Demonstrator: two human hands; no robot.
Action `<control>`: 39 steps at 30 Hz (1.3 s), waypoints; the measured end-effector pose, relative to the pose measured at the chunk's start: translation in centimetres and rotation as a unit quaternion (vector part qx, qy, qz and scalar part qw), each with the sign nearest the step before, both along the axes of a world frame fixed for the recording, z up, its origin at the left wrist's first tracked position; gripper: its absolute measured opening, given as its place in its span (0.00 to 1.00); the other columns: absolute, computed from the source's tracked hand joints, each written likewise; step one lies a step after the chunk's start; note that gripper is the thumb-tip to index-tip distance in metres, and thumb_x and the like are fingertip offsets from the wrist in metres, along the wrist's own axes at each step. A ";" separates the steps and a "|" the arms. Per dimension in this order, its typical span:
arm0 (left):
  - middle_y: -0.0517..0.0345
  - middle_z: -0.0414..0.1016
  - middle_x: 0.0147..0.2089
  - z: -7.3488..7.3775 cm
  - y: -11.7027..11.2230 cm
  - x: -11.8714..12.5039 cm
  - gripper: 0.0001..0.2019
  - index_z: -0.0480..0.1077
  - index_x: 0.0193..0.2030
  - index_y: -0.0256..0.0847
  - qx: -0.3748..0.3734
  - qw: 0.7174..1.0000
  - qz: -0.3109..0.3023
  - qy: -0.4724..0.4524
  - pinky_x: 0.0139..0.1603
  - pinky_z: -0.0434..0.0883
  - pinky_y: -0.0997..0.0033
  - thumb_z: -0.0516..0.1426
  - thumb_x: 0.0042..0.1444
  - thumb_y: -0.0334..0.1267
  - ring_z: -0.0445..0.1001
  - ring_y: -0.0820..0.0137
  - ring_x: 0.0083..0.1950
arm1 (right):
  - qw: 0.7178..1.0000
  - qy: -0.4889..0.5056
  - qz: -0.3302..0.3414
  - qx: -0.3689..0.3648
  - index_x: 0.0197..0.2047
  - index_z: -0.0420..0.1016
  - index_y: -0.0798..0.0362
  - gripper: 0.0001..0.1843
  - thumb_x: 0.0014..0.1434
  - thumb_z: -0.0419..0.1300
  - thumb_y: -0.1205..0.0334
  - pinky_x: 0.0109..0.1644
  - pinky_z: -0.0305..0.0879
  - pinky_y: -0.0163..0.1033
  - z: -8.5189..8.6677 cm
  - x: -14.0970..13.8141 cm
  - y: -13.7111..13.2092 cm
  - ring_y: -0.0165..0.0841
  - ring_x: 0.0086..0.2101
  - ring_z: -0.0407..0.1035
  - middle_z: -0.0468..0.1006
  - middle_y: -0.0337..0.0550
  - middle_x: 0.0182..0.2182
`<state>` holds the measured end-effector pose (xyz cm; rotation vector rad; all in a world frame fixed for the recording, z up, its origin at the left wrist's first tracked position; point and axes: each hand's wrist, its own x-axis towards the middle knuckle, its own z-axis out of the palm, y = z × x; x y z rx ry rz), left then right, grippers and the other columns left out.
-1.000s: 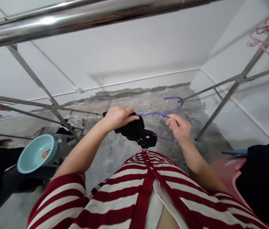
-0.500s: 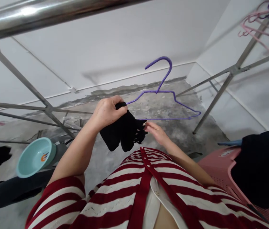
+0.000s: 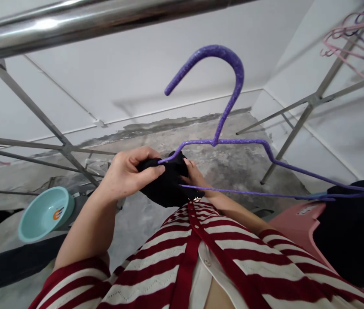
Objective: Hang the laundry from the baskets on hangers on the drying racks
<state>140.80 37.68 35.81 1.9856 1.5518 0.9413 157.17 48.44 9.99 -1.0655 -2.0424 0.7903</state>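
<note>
My left hand (image 3: 126, 174) is closed on a black garment (image 3: 165, 186) together with the left shoulder of a purple clothes hanger (image 3: 215, 139), thumb pressed on top. That end of the hanger runs inside the dark cloth; its hook points up and its bare right arm reaches out to the right. My right hand (image 3: 196, 175) is at the garment's far right side, fingers curled against the fabric and partly hidden by it. Small shiny metal fasteners (image 3: 196, 199) show at the cloth's lower right edge.
A thick metal rail (image 3: 104, 25) crosses the top, with rack legs (image 3: 67, 148) on both sides. At left stands a turquoise basin (image 3: 46, 214). Pink hangers (image 3: 339, 40) hang upper right. Dark clothing (image 3: 349, 236) lies over a pink basket (image 3: 294, 221) at right.
The hanger has come closer to me and now looks larger, its right end lower. My right hand has moved from the fasteners to behind the garment, which is now bunched.
</note>
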 end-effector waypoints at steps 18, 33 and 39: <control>0.62 0.75 0.28 -0.1 -2.2 -5.5 0.12 0.74 0.33 0.44 0.006 0.993 0.055 0.106 0.32 0.69 0.75 0.59 0.47 0.49 0.72 0.70 0.30 | 0.990 0.031 -0.087 -0.109 0.47 0.72 0.57 0.19 0.53 0.50 0.70 0.49 0.66 0.42 -1.7 3.3 4.5 0.35 0.42 0.70 0.78 0.49 0.42; 0.56 0.72 0.29 -8.0 2.8 -4.7 0.16 0.74 0.49 0.49 0.237 0.833 0.309 0.394 0.24 0.53 0.71 0.50 0.61 0.45 0.67 0.72 0.25 | 0.979 -0.087 -0.182 0.014 0.45 0.73 0.53 0.14 0.57 0.55 0.58 0.39 0.66 0.41 12.9 7.3 1.3 0.38 0.35 0.73 0.78 0.47 0.35; 0.59 0.72 0.26 -10.5 3.8 -6.0 0.09 0.77 0.41 0.45 0.381 0.840 0.215 0.320 0.26 0.60 0.77 0.57 0.57 0.39 0.68 0.77 0.25 | 0.999 -0.035 0.035 -0.012 0.47 0.73 0.52 0.16 0.59 0.55 0.54 0.40 0.68 0.37 13.2 9.0 -1.8 0.32 0.34 0.74 0.79 0.45 0.38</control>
